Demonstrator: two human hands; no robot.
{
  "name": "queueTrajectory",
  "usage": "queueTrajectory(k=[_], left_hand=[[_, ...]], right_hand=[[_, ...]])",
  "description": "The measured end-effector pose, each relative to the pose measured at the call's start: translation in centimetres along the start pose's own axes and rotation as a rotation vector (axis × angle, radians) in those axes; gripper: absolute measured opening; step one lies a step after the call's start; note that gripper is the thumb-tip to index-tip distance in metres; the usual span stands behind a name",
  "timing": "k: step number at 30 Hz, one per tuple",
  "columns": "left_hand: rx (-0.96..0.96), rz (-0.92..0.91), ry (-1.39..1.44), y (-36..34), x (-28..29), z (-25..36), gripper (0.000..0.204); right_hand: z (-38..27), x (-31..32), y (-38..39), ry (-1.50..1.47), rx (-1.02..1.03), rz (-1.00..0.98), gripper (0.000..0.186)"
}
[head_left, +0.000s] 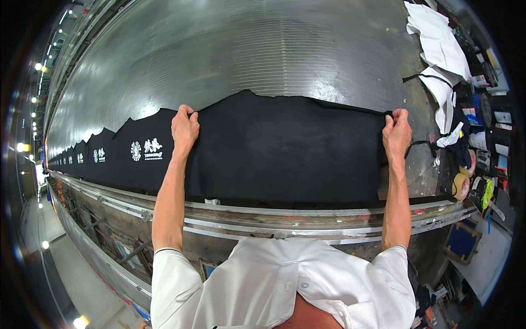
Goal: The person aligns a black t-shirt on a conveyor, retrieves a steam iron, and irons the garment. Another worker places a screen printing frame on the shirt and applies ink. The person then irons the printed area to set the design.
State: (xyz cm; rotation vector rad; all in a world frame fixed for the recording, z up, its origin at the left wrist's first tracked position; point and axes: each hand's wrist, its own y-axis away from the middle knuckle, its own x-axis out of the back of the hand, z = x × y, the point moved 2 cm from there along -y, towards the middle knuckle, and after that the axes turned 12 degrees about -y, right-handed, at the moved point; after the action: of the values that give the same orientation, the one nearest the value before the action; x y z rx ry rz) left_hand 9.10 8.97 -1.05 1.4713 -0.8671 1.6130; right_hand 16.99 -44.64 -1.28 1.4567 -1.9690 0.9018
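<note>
A black fabric panel (290,148), plain on its upper face, lies spread over the long metal table (334,44) in front of me. At its far left corner my left hand (185,130) is closed, pinching the cloth's edge between thumb and fingers. My right hand (397,131) grips the far right corner the same way, and the edge there looks slightly folded. Left of my left hand lies another black panel (123,148) bearing a white print. Further printed black panels run in a row toward the table's far left end.
Metal rails (274,220) run along the table's near edge. White sheets (438,46) with black cords lie at the far right. Tape rolls (461,186) and assorted supplies crowd the right side. A blue framed screen (462,241) sits at the lower right.
</note>
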Motion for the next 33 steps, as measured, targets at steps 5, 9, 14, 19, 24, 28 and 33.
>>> queueTrajectory(k=[5, 9, 14, 19, 24, 28, 33], left_hand=[[-0.303, 0.320, -0.076, 2.8, 0.3, 3.2, 0.044], [-0.704, 0.114, -0.048, 6.6, 0.4, 9.2, 0.066], [-1.025, -0.063, -0.093, 8.6, -1.6, 14.7, 0.073], [-1.173, -0.121, -0.095, 10.1, -1.9, 14.0, 0.079], [-1.388, -0.268, -0.056, 14.7, -1.5, 11.0, 0.076], [-1.321, -0.319, -0.008, 17.1, -1.6, 9.7, 0.073], [-0.932, -0.163, -0.055, 13.9, -1.7, 11.0, 0.076]], right_hand=[[-1.4, -0.1, 0.9, 0.166, 0.281, 0.186, 0.032], [-7.3, -3.1, 4.0, -0.175, 0.582, -0.078, 0.041], [-11.0, -8.3, 6.8, -0.072, 0.869, -0.619, 0.067], [-10.3, -6.9, 9.1, -0.021, 0.918, -0.766, 0.076], [-8.2, -3.1, 14.8, -0.050, 0.978, -0.985, 0.080], [-7.5, -2.2, 16.6, -0.071, 0.955, -1.023, 0.074], [-10.0, -5.1, 14.0, -0.097, 0.892, -0.876, 0.068]])
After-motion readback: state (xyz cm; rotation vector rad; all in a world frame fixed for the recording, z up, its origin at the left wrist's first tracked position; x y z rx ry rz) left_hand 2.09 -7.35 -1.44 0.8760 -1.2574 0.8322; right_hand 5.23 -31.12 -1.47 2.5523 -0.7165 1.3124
